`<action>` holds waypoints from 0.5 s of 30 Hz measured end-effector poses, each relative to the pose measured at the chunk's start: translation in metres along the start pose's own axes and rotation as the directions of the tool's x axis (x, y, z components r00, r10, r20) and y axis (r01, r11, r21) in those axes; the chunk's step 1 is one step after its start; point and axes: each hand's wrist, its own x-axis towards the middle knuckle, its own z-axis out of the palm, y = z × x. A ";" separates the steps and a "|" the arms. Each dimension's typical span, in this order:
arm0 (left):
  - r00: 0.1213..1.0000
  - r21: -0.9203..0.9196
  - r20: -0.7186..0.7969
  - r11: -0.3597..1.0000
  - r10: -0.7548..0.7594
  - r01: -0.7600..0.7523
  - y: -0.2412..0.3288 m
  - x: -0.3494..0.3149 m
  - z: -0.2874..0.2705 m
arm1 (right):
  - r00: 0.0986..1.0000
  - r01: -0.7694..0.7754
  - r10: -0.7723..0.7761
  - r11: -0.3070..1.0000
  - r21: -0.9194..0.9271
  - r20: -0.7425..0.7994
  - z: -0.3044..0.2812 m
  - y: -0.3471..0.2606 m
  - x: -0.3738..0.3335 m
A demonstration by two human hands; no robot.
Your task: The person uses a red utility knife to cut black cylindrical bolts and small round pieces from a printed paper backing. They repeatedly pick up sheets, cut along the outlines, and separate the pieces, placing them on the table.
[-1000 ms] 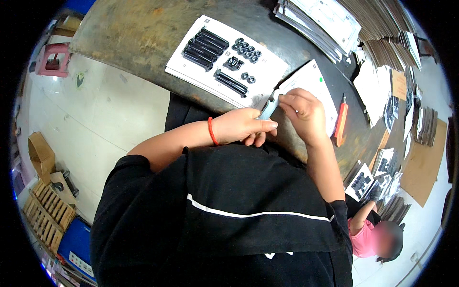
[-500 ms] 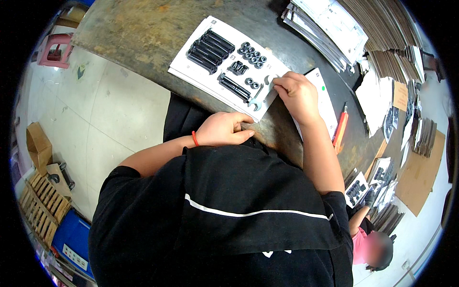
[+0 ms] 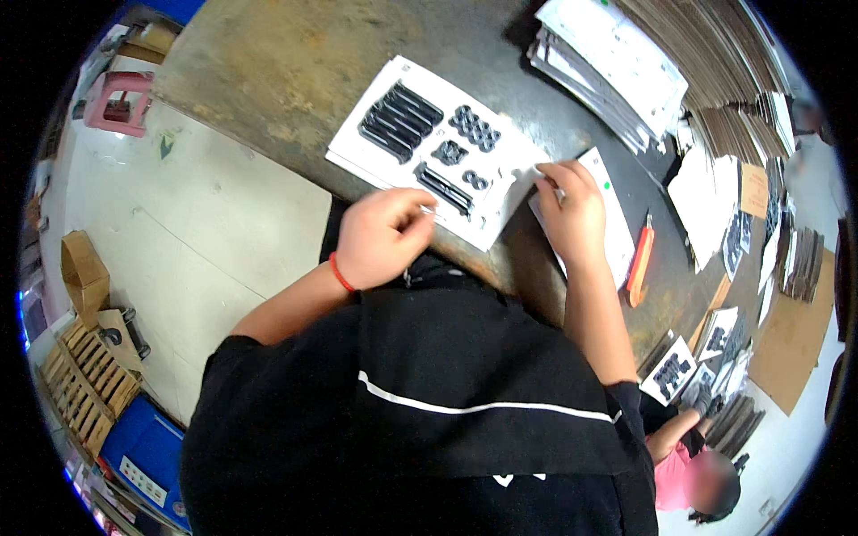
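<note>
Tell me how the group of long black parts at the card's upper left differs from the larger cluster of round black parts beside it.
The long parts are slim rods; the round parts are short and compact.
The long parts lie side by side; the round parts cluster together.
Both are black, on the white card.

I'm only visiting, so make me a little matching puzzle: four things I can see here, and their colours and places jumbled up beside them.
Things:
1. Cutter
2. Stool
3. Wristband
4. Long rod-shaped parts

Colours and places:
A. Red, on the wrist by the left hand
B. Black, on a white sheet
C. Orange, lying on the table
D. Pink, standing on the floor

Pairs: 1-C, 2-D, 3-A, 4-B
</note>
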 end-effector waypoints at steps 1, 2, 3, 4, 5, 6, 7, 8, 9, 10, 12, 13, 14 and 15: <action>0.992 0.123 -0.123 0.992 0.037 -0.022 -0.004 0.008 -0.012 | 0.998 0.008 -0.009 1.000 -0.013 -0.063 -0.001 0.003 -0.004; 0.966 0.251 -0.244 0.968 0.089 -0.026 -0.011 0.016 -0.025 | 0.992 0.019 -0.021 1.000 -0.019 -0.128 0.003 0.005 -0.005; 0.948 0.352 -0.301 0.936 0.107 0.006 -0.013 0.023 -0.037 | 0.993 -0.018 0.010 0.998 -0.065 -0.115 0.005 0.008 -0.007; 0.925 0.445 -0.358 0.894 0.130 0.047 -0.015 0.027 -0.049 | 0.994 -0.054 0.042 0.992 -0.110 -0.104 0.009 0.010 -0.006; 0.926 0.508 -0.355 0.858 0.128 0.076 -0.023 0.028 -0.060 | 0.992 -0.090 0.075 0.983 -0.158 -0.099 0.011 0.011 -0.005; 0.939 0.605 -0.318 0.791 0.134 0.092 -0.025 0.028 -0.068 | 0.991 -0.133 0.127 0.968 -0.210 -0.043 0.011 0.010 -0.003; 0.957 0.601 -0.262 0.797 0.122 0.062 -0.039 0.029 -0.067 | 0.982 -0.180 0.187 0.952 -0.246 0.005 0.012 0.012 -0.004; 0.977 0.557 -0.212 0.822 0.000 0.121 -0.040 0.032 -0.063 | 0.988 -0.149 0.156 0.952 -0.266 0.003 0.014 0.020 -0.007; 0.974 0.528 -0.214 0.829 -0.076 0.181 -0.041 0.033 -0.059 | 0.966 -0.225 0.250 0.938 -0.263 0.068 0.006 0.005 -0.001; 0.968 0.501 -0.250 0.851 -0.029 0.155 -0.042 0.025 -0.061 | 0.972 -0.201 0.223 0.956 -0.215 0.081 0.009 0.003 0.004; 0.958 0.554 -0.288 0.816 0.001 0.166 -0.034 0.021 -0.061 | 0.975 -0.215 0.219 0.973 -0.087 0.044 0.013 0.004 0.007; 0.957 0.547 -0.290 0.822 0.006 0.161 -0.031 0.022 -0.062 | 0.968 -0.242 0.244 0.970 -0.029 0.055 0.013 0.008 0.010; 0.954 0.538 -0.300 0.825 -0.003 0.172 -0.034 0.020 -0.063 | 0.962 -0.263 0.260 0.964 0.029 0.084 0.016 0.010 0.012; 0.953 0.524 -0.303 0.835 -0.001 0.167 -0.034 0.020 -0.063 | 0.951 -0.303 0.295 0.947 0.105 0.088 0.018 0.016 0.012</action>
